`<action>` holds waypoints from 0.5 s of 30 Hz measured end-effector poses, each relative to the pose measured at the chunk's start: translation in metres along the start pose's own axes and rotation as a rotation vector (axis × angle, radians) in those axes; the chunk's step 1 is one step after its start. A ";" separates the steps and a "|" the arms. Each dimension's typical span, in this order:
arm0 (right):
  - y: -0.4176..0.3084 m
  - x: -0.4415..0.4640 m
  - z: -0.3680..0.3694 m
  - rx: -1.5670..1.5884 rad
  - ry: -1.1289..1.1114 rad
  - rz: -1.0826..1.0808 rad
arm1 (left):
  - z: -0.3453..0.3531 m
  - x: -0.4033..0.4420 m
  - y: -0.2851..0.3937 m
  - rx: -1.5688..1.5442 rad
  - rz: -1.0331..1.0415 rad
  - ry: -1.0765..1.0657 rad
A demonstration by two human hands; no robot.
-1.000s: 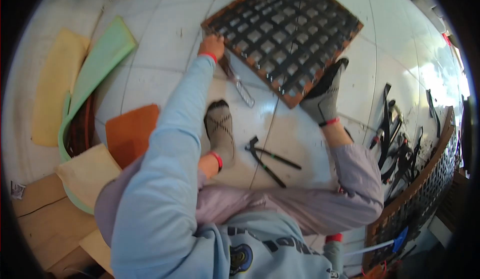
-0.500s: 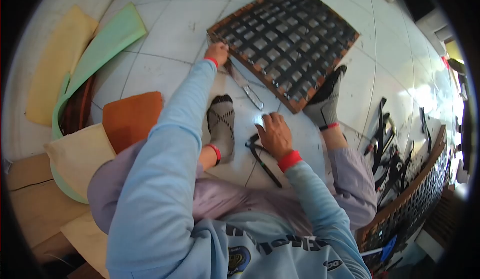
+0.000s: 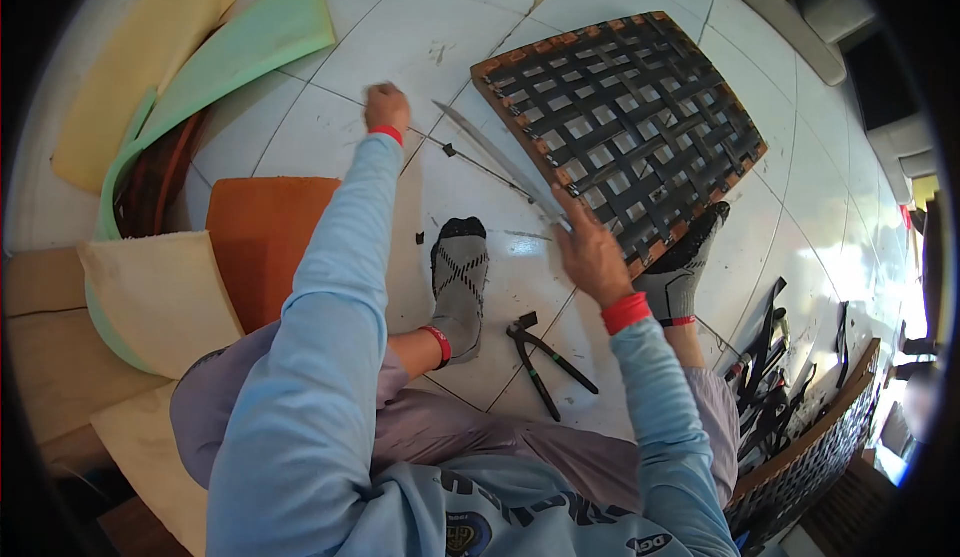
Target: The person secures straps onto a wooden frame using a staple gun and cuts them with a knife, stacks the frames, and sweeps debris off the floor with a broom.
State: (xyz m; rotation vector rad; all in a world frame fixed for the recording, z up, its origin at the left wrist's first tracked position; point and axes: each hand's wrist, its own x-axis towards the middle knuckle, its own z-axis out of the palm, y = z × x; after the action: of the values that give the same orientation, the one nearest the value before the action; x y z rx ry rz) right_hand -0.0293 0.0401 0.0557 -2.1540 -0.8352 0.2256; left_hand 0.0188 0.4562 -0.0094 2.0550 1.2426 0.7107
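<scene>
My left hand is closed above the white tiles, left of the frame; whatever it may hold is too small to make out. A thin dark line runs from near it toward the knife, and I cannot tell if it is a strand or a tile joint. In my right hand is the handle of a knife, its long blade pointing up and left beside the frame. The wooden frame, woven with black straps, rests tilted on the floor, near my right foot. Black-handled pincers lie open between my legs.
An orange pad, a cream foam piece and a green foam strip are at the left. Black straps and tools lie at the right by another woven frame. My left foot rests on the tiles.
My left hand has moved off the frame's corner, out to the left. My right hand has reached up and taken the knife from the floor. The camera view has shifted.
</scene>
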 end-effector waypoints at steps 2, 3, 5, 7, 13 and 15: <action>-0.005 0.016 -0.027 -0.104 -0.016 -0.020 | 0.046 -0.014 -0.053 0.160 0.541 -0.312; -0.005 0.025 -0.036 -0.167 -0.030 0.001 | 0.047 -0.037 -0.038 0.054 0.386 -0.521; 0.000 0.040 -0.052 -0.252 -0.036 0.002 | 0.048 -0.081 0.000 -0.068 0.230 -0.731; 0.005 0.052 -0.065 -0.284 -0.060 -0.053 | 0.052 -0.099 0.020 -0.093 0.235 -0.731; -0.001 0.062 -0.087 -0.355 -0.169 -0.038 | 0.049 -0.110 0.050 0.059 0.392 -0.644; -0.001 0.061 -0.086 -0.395 -0.171 -0.044 | 0.049 -0.112 0.054 0.062 0.427 -0.633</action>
State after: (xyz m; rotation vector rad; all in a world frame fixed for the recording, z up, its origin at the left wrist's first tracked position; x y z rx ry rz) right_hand 0.0528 0.0262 0.1208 -2.5048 -1.0978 0.2403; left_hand 0.0388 0.3245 -0.0156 2.3596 0.4806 0.1557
